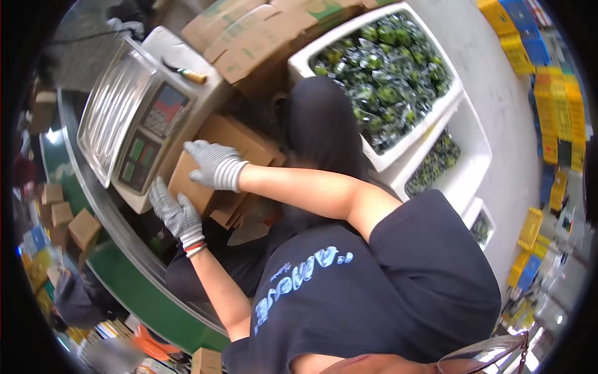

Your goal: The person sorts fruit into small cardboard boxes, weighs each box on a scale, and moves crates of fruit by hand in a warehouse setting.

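Note:
A brown cardboard box (190, 187) sits between my hands, just below the edge of the weighing scale (128, 134). My left hand (177, 215), in a grey striped knit glove with a white and red cuff, grips the near corner of this box, its long fingers along the side and its thumb apart. Over the opposite side lies my right hand (215, 165) in a matching glove, fingers on the box's edge and thumb on its face. The palms are hidden. The scale has a clear-covered pan, a keypad and green displays. A hooked knife with a wooden handle (193, 76) rests beside it.
Behind my right knee stands a white foam crate (458, 103) of green produce in clear wrapping, above another white crate (476, 162). Flattened cartons (249, 40) are stacked ahead. A green conveyor (149, 305) curves along my left, with small boxes (84, 229) beyond it. Yellow crates (551, 112) line the far right.

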{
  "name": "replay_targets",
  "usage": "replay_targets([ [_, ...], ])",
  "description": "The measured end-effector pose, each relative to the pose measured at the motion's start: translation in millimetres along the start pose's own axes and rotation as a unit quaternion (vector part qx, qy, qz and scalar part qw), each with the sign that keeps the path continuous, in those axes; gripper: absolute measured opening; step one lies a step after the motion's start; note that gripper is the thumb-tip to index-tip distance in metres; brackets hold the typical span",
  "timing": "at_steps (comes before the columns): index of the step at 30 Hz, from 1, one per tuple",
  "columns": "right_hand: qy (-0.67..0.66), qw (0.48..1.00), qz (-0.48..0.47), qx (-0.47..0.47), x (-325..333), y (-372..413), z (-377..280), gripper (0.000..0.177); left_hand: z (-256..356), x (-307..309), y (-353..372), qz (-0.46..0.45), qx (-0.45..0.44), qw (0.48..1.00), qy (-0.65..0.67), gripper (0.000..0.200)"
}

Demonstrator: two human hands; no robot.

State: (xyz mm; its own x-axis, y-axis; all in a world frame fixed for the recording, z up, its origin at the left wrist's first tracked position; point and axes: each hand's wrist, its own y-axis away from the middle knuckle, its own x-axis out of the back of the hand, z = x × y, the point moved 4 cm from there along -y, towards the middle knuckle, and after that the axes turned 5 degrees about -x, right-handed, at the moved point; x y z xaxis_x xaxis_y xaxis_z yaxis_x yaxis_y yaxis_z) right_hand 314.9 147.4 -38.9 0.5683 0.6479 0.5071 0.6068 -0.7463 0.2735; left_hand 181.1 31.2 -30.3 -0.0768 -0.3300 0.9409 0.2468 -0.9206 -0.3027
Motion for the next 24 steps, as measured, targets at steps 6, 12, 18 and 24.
replay_targets([
  [6, -0.223, 0.893, 0.294, 0.259, 150.6, 95.5, 24.5, 0.046, 16.6, -13.8, 0.5, -0.089, -0.105, 0.99, -0.032, 0.077],
  [12, -0.319, 0.652, 0.664, -0.18, 289.9, 303.4, 295.3, 0.043, 41.0, -6.6, -14.3, -0.161, -0.122, 0.975, -0.097, 0.101],
  [18, 0.015, 0.667, 0.402, -0.627, 196.7, 421.2, 491.7, 0.053, 38.6, -5.9, -25.7, -0.166, -0.05, 0.984, 0.048, 0.106],
  [24, -0.048, 0.72, 0.194, -0.665, 149.5, 371.4, 545.5, 0.063, -26.4, 15.4, 2.1, -0.047, 0.243, 0.814, 0.526, 0.068],
])
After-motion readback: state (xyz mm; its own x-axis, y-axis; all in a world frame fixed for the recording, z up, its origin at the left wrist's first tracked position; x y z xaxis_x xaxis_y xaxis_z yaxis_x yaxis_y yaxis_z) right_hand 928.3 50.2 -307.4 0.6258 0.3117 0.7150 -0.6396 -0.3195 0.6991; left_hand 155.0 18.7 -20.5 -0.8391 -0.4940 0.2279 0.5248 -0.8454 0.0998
